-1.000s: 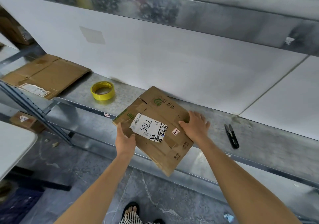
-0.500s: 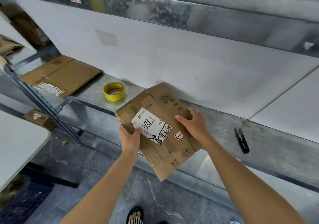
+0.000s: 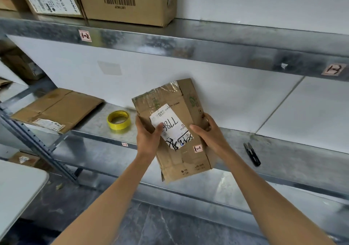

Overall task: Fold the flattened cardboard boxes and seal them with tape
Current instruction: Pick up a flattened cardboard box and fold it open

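Cardboard box (image 3: 177, 131) edges behind both hands

both hands on flattened cardboard box (image 3: 181, 156), held upright-ish off the shelf (image 3: 283, 150). left hand (image 3: 148, 137) grips left edge, thumb on white label (image 3: 171, 126); right hand (image 3: 208, 131) grips right edge. yellow tape roll (image 3: 118, 120) just left on shelf, snips (image 3: 252, 154) to the right, 2nd flat box (image 3: 56, 108) far left.
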